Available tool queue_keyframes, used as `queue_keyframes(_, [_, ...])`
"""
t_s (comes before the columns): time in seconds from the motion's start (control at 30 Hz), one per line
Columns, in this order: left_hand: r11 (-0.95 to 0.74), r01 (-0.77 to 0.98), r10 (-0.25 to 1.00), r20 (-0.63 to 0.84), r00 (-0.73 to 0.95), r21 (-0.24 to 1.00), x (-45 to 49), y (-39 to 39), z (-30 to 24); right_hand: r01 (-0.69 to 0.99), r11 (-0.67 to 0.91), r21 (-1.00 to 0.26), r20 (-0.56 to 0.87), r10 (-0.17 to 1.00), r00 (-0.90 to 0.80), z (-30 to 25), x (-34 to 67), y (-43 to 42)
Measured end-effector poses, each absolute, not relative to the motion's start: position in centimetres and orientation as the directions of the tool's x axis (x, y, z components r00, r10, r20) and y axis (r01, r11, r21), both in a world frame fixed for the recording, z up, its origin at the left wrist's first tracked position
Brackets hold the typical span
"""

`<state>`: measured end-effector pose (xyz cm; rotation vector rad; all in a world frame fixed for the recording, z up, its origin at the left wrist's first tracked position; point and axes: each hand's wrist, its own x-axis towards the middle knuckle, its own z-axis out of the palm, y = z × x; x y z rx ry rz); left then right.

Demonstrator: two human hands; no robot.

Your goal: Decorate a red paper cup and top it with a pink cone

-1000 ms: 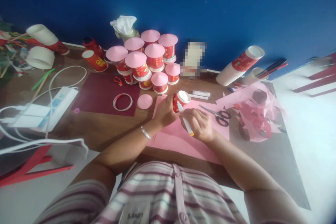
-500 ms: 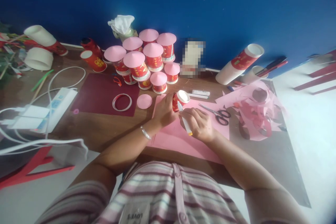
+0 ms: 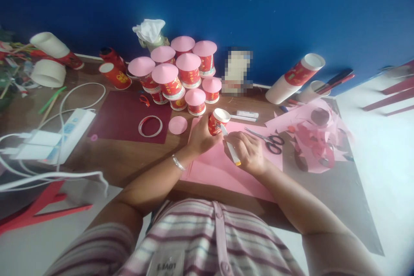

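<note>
My left hand (image 3: 199, 137) grips a small red paper cup (image 3: 216, 122) with a white rim, tilted just above a pink paper sheet (image 3: 223, 168). My right hand (image 3: 248, 152) is closed round a white glue stick with a yellow end (image 3: 231, 150), its tip touching the cup's side. Black-handled scissors (image 3: 268, 141) lie on the pink sheet just right of my right hand. A pink paper disc (image 3: 177, 125) lies left of the cup.
Several red cups with pink cone lids (image 3: 181, 73) stand behind. A cut cup ring (image 3: 150, 125) lies on a maroon sheet (image 3: 126, 116). Pink paper scraps (image 3: 315, 138) pile at right. A power strip with cables (image 3: 64, 131) sits left. Stacked cups (image 3: 293, 78) lie against the blue wall.
My left hand has lifted and tilted the red cup slightly up and left. My right hand with the glue stick shifted a little to follow it.
</note>
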<state>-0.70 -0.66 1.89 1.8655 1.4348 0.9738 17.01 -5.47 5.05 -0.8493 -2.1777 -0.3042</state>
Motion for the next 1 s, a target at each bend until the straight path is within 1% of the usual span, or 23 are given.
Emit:
queue_keyframes(0.2, [-0.273,0.436,0.962,0.228,0.152,0.858,-0.74,-0.35,1.58,0.656,0.750,-0.087,0.740,0.489,-0.462,4.68,17.22,-5.38])
queue_keyframes(0.33, [-0.257,0.378,0.964,0.212,0.157,0.889,-0.84,-0.24,1.42,0.661,0.747,-0.076,0.747,0.481,-0.458,4.57,17.36,-5.36])
queue_keyframes(0.4, [-0.248,0.347,0.965,0.199,0.169,0.905,-0.93,-0.16,1.39,0.664,0.742,-0.090,0.744,0.494,-0.451,4.55,17.45,-5.34])
queue_keyframes(0.5, [-0.244,0.326,0.964,0.192,0.183,0.913,-1.05,-0.05,1.45,0.671,0.733,-0.108,0.735,0.514,-0.443,4.58,17.57,-5.30])
queue_keyframes(0.67, [-0.233,0.292,0.963,0.178,0.203,0.928,-1.18,-0.02,1.71,0.686,0.722,-0.090,0.741,0.509,-0.438,4.72,17.67,-5.20])
queue_keyframes(0.77, [-0.233,0.239,0.958,0.179,0.225,0.943,-1.28,0.02,1.72,0.685,0.724,-0.081,0.744,0.501,-0.442,4.78,17.72,-5.16])
queue_keyframes(1.0, [-0.205,0.170,0.955,0.159,0.249,0.964,-1.34,0.18,1.45,0.687,0.718,-0.112,0.740,0.522,-0.425,4.56,17.88,-5.08])
